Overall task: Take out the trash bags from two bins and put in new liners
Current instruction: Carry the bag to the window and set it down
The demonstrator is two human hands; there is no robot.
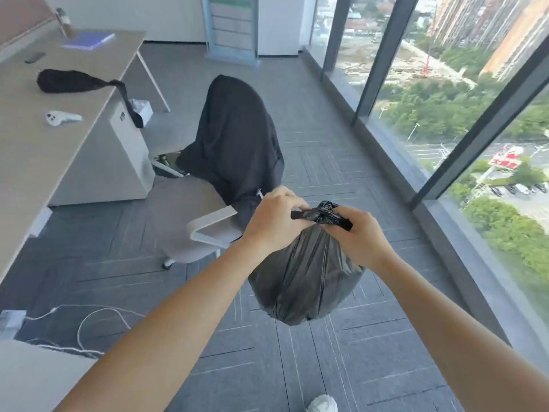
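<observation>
A full black trash bag (306,281) hangs in the air in front of me, above the grey carpet. Its neck is gathered into a knot (325,214) at the top. My left hand (273,223) grips the left end of the twisted plastic. My right hand (356,236) grips the right end, so both hands are shut on the bag's neck. A black roll of liner-like plastic (69,81) lies on the desk at the left, with a strip hanging over the edge. No bin is in view.
A white office chair (205,233) draped with a dark garment (234,138) stands just behind the bag. The long desk (35,156) runs along the left, with a white controller (61,117) and a purple notebook (89,40). White cables (86,322) lie on the floor. Floor-to-ceiling windows (445,114) line the right.
</observation>
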